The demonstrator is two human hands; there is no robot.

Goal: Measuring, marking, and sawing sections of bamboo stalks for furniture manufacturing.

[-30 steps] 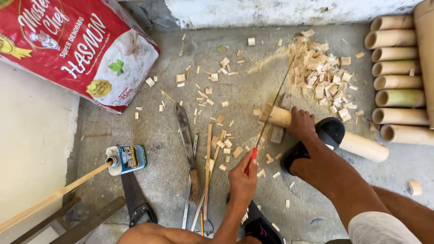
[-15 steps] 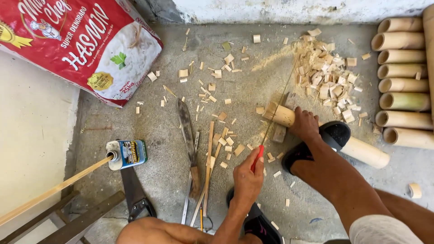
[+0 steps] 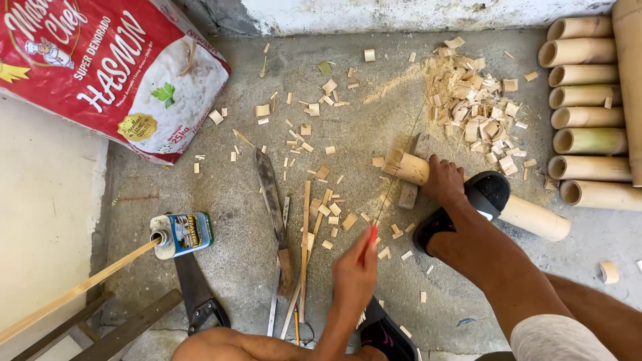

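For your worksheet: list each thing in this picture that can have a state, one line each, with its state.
bamboo tube: lying on the floor, pinned by hand and sandalled foot
saw: held, blade across the bamboo tube
left hand: closed on the saw handle
right hand: clamped on the bamboo tube
sack: full, lying on its side
spray can: lying on its side
machete: flat on the floor, unheld

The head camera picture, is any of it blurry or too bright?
In the head view, daylight is even and soft, with only faint shadows under the stacked bamboo tubes; the pale floor slab at the left looks washed out; the left hand gripping the red-handled thin saw is slightly smeared by motion; the right hand on the cut bamboo piece is sharp.
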